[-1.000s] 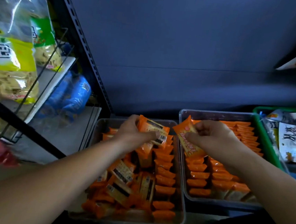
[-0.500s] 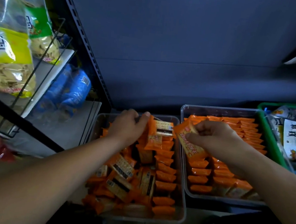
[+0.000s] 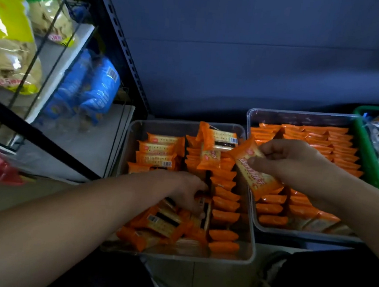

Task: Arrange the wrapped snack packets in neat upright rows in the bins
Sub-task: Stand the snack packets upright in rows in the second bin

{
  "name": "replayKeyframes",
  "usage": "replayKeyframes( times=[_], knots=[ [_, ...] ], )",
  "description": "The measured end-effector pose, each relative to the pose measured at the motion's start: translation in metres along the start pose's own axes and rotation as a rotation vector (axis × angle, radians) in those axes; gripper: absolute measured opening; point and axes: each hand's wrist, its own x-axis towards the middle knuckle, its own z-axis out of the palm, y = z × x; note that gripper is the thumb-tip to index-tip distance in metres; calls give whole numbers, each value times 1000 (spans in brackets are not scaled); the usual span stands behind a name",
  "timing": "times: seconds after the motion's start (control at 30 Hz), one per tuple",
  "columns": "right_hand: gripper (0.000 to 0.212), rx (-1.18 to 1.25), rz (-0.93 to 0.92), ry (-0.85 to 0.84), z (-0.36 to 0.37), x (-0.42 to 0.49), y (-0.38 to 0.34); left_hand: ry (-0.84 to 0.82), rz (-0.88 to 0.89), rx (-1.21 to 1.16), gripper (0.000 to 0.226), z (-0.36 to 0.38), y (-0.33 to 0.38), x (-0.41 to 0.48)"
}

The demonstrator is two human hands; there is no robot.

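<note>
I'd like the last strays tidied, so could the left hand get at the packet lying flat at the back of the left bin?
Probably yes: the left hand is down among loose packets nearer the person, and nothing covers that flat packet, which lies on top of the rows.

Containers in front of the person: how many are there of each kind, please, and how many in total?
Clear plastic bins: 2 (left bin, right bin)
Green basket: 1
Total: 3 containers
The orange packets inside the bins are too many to count.
</note>
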Motion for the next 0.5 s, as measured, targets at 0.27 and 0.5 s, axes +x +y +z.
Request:
replayKeyframes(
  times=[0.27, 0.5],
  knots=[
    [7, -43, 33, -3, 0, 10, 1, -13, 14, -163, 83, -10, 1, -20],
    [9, -39, 6, -31, 0, 7, 3, 1, 17, -226, 77, -13, 10, -38]
  ],
)
